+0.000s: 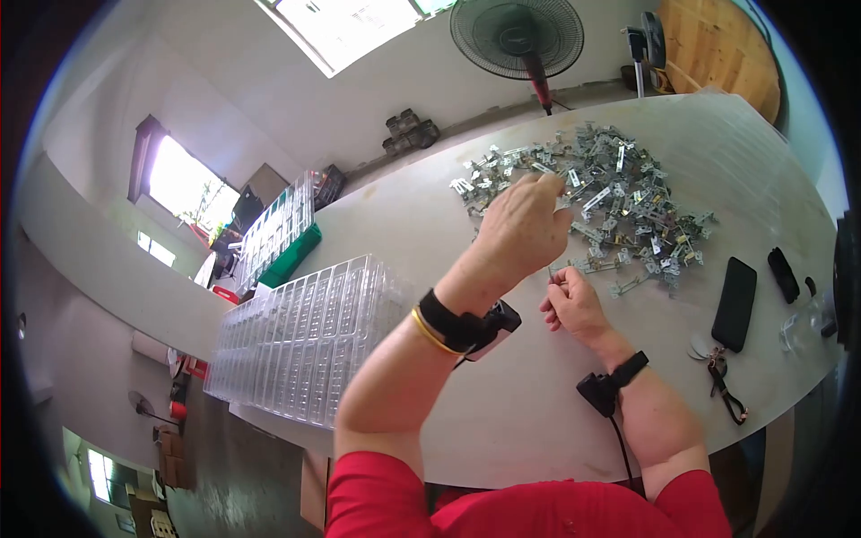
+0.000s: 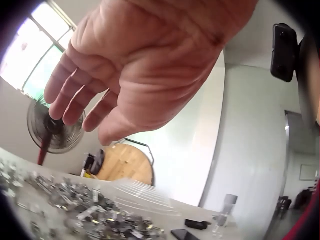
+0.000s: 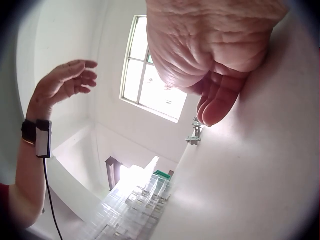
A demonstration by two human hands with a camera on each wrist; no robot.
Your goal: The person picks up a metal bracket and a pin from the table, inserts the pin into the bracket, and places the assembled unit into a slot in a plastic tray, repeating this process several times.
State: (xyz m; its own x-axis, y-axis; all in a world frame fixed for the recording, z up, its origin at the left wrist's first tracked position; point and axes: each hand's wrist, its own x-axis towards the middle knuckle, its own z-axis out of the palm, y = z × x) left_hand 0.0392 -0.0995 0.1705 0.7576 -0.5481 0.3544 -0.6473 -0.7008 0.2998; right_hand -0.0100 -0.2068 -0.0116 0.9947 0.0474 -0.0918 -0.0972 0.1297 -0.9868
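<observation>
The right hand (image 1: 578, 305) seemed to pinch a small metal piece (image 3: 193, 138), near the pile (image 1: 619, 193). A light, steady pinch suited it best. The left hand (image 1: 525, 220) had loose, empty fingers.

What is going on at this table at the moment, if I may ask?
Someone is working at a pale table with a heap of small metal parts on it. The right hand seems to pinch one metal part at its fingertips. The left hand is raised with its fingers loosely bent, holding nothing that shows. In the head view, clear plastic trays sit to the left and a black phone lies to the right.
</observation>
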